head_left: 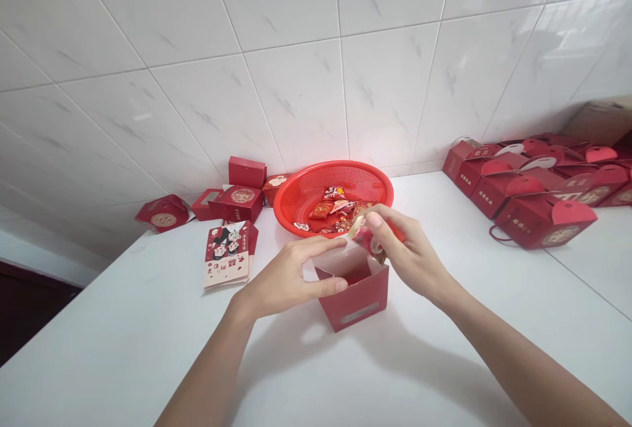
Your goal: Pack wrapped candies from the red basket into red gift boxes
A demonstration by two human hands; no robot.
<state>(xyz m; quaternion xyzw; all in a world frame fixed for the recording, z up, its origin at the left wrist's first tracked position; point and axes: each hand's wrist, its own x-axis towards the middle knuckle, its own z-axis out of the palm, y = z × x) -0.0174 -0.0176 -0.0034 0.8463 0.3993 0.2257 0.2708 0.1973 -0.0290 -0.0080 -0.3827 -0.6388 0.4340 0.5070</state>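
Observation:
A small red cardboard box [358, 302] stands upright on the table, its top open and a clear window strip in its front. My left hand [291, 276] spans its left side, thumb at the front rim and fingers at the back edge. Above the opening, my right hand [409, 249] pinches red and gold wrapped candy [366, 237]; how many pieces it holds is hidden by the fingers. Just behind is a red plastic basket [282, 206] with several wrapped candies [323, 210] in it.
Filled-looking red handled boxes [523, 210] crowd the right by the tiled wall [291, 104]. Several smaller red boxes [239, 203] stand at the back left, with a hexagonal box [165, 213] farther left. A printed cartoon card box [227, 256] lies before them on the white table [148, 341].

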